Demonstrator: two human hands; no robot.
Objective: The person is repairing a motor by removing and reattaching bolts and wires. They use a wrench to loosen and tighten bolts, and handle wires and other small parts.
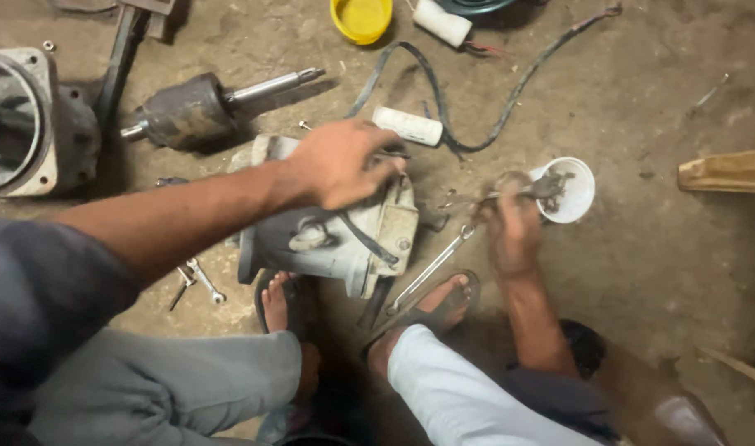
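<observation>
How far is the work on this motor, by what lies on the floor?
Done: the rotor lies apart from the motor housing. In hand: the left hand rests on the housing's top; the right hand holds a tool, blurred, at the white cup. Left: the wrenches lie loose nearby.

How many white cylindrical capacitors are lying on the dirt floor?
2: one white cylindrical capacitor just beyond the left hand, another at the top beside the yellow bowl. Others may be hidden.

Head-worn view, steeply down — close floor
</observation>
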